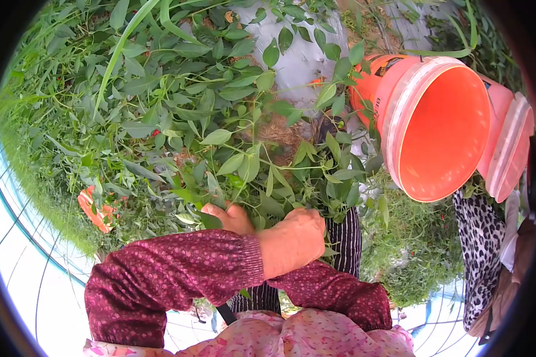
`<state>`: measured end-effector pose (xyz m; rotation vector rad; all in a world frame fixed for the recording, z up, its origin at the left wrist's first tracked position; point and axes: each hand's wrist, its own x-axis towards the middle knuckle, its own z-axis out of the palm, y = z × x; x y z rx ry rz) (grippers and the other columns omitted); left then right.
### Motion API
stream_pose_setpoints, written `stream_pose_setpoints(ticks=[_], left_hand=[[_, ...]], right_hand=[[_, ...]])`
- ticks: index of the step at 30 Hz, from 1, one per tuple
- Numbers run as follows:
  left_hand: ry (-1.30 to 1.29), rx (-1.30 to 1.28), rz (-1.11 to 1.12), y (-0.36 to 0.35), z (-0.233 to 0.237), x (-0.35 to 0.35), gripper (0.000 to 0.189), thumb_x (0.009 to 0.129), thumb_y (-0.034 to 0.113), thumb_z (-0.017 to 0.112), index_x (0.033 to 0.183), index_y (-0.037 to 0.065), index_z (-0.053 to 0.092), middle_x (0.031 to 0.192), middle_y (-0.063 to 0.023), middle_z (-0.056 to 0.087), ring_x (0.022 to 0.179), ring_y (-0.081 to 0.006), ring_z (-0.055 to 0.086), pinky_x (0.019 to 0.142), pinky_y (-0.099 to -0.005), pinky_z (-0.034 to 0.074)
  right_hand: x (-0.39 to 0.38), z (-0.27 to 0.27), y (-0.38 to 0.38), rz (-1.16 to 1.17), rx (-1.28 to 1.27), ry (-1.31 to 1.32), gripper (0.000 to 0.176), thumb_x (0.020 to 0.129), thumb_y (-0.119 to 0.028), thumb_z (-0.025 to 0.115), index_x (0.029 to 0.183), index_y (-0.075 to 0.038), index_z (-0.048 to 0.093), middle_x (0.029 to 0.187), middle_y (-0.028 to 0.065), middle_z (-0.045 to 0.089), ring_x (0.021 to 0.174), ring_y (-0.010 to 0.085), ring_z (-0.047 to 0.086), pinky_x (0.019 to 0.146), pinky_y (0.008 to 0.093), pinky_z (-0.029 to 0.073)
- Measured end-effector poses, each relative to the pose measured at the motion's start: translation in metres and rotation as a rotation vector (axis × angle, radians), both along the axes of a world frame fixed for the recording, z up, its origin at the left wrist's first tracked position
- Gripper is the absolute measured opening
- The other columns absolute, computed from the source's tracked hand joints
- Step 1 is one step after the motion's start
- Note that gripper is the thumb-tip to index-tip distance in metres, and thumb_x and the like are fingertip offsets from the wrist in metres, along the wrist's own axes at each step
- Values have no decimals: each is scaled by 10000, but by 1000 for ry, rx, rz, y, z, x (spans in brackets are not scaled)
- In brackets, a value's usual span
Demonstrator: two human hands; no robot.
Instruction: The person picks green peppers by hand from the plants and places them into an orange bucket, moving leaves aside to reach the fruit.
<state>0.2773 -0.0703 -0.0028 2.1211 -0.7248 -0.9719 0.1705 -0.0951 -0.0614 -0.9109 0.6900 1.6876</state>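
Foliage (249, 165) (long-leaved) points several ways.

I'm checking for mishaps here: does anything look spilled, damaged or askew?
No spill or damage shows. Oddly, the maroon flower-patterned fabric sleeves cross, putting the left hand to the right of the right hand in the picture. The open, round orange plastic bucket looks tilted, though the wide-angle view may cause that.

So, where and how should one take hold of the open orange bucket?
Probably by the near-left part of the pale rim of the orange bucket, coming from the camera's side: its open mouth faces there, and the rim gives an edge to hook. Leaves crowd its left wall, and a second bucket is close at right.
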Motion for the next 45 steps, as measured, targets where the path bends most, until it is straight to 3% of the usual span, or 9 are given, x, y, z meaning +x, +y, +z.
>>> stream_pose_setpoints(ticks=[4, 7, 10, 17, 25, 30, 35, 37, 45], left_hand=[[-61, 146, 137, 43, 19, 17, 202, 601, 166, 599, 761, 42, 613, 760, -48, 530, 746, -197, 528, 594, -298, 456], [-69, 398, 393, 84, 37, 6, 234, 601, 166, 597, 796, 37, 577, 754, -67, 525, 748, -210, 524, 578, -305, 455], [51, 463, 503, 113, 58, -21, 200, 609, 137, 599, 773, 31, 553, 784, -89, 571, 751, -241, 544, 587, -327, 474], [262, 314, 672, 108, 60, -75, 178, 753, 15, 534, 931, 17, 538, 844, -76, 529, 719, -140, 526, 540, -283, 446], [134, 505, 424, 89, 78, -67, 201, 679, 36, 590, 875, 53, 547, 732, -78, 554, 607, -241, 577, 580, -348, 496], [424, 9, 838, 90, 87, -42, 181, 662, 172, 700, 714, 69, 561, 654, -78, 565, 578, -263, 577, 525, -357, 467], [372, -199, 1084, 54, 67, 0, 182, 754, 175, 677, 757, 58, 538, 641, -68, 537, 598, -251, 575, 535, -355, 457], [525, -340, 1106, 33, 44, 37, 184, 769, 171, 660, 809, 47, 531, 682, -82, 537, 623, -256, 564, 568, -361, 460], [460, -523, 964, -77, 14, 134, 710, 739, 139, 606, 1252, -184, 236, 1301, -361, 274, 1235, -415, 360, 1027, -424, 341]], right_hand=[[21, 12, -6, -193, -61, 349, 265, 860, -197, 629, 1049, -31, 548, 642, 17, 544, 588, 141, 547, 526, 271, 429], [24, 21, -25, -452, 201, -39, 333, 893, -183, 565, 1190, -54, 488, 974, 75, 572, 889, 161, 575, 754, 321, 488], [38, 16, -35, -595, 437, 450, 666, 845, -201, 611, 1392, -54, 259, 1350, 79, 394, 1240, 182, 398, 1031, 343, 337], [57, 10, -24, -313, 443, 507, 730, 797, -291, 672, 1375, -48, 299, 1424, 84, 322, 1282, 245, 367, 1078, 358, 303], [55, 25, -24, -216, 185, 106, 258, 891, -236, 580, 1063, -44, 597, 1021, 36, 639, 913, 108, 599, 767, 252, 485], [33, 13, -18, -540, 30, 127, 227, 925, -203, 539, 1071, -33, 572, 850, -14, 627, 657, 68, 559, 597, 233, 480], [-2, -13, -24, -412, 196, 1, 228, 926, -238, 530, 1040, -42, 556, 849, 69, 651, 791, 189, 637, 630, 281, 511], [25, 12, -2, -145, -119, 84, 255, 942, -254, 506, 1033, -27, 579, 839, 16, 624, 814, 97, 562, 758, 280, 463], [24, 21, -12, -128, 24, 114, 251, 927, -249, 534, 1035, -27, 576, 871, 27, 625, 820, 114, 571, 751, 279, 459]])
